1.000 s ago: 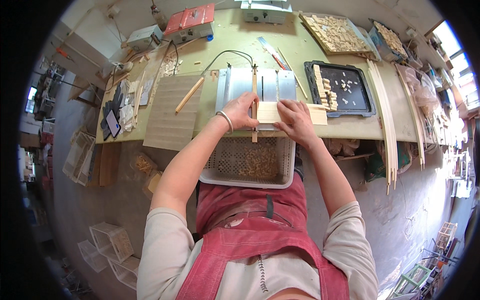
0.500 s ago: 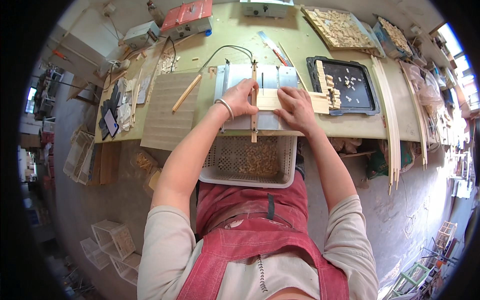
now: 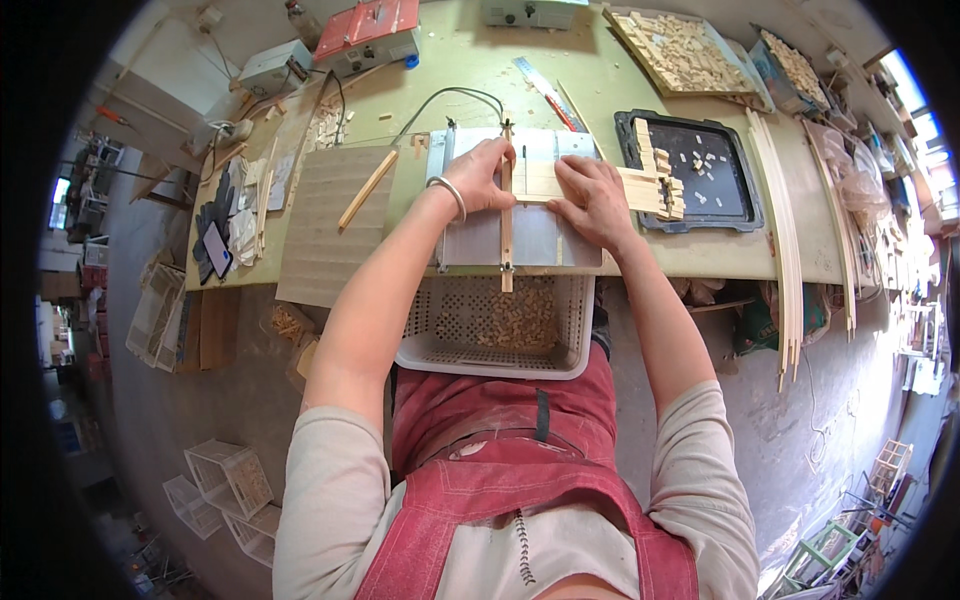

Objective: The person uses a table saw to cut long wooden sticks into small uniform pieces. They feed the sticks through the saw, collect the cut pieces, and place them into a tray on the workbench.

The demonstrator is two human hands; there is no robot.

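Note:
A table saw with a silver plate [image 3: 470, 240] has a narrow wooden guide bar [image 3: 507, 245] across it and a dark blade slot beside it. My left hand [image 3: 480, 175], a bangle at its wrist, grips the bar's upper part, thumb and fingers at the end of pale wooden strips [image 3: 635, 190]. My right hand [image 3: 585, 200] holds these strips down on the plate, fingers bent over them and thumb at their near edge. The strips reach right toward a black tray [image 3: 745, 200] holding small blocks and stacked pieces. A wooden stick [image 3: 368, 185] lies left of the saw on cardboard.
A white perforated basket [image 3: 490, 365] of small pieces sits under the bench's front edge [image 3: 720, 270]. Long strips [image 3: 775, 240] overhang at the right. A board of blocks [image 3: 670, 55], grey-and-red machine [image 3: 365, 45], ruler [image 3: 548, 90], gloves and phone [image 3: 217, 245] lie around, with cables behind the saw.
Both hands and the strips have moved farther forward, away from my body, along with the saw's plate. They keep their hold on the bar and strips.

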